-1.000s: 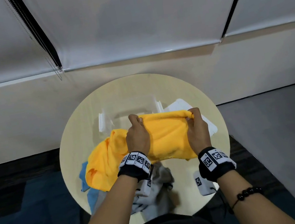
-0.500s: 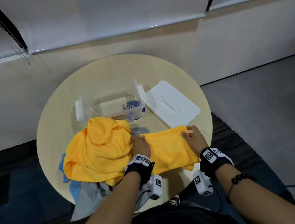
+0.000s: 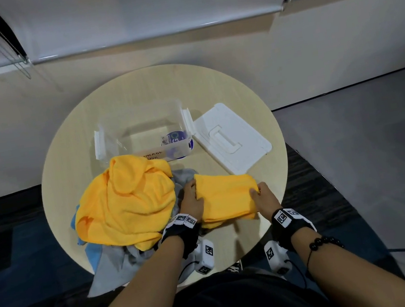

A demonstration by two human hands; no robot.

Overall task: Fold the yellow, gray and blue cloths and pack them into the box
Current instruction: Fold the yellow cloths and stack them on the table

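Yellow cloth (image 3: pixel 226 197), part-folded at five o'clock, pinched by my left grip (image 3: pixel 190 201) and right grip (image 3: pixel 265 197); box (image 3: pixel 188 123) at twelve holds no cloth.

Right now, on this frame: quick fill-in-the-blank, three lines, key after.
1. The left hand and right hand grip the folded yellow cloth, lying on the round wooden ___.
2. The white rectangular plastic lid lies to the ___ of the clear plastic storage box.
3. The box contains ___ cloths.
Missing: table; right; no.
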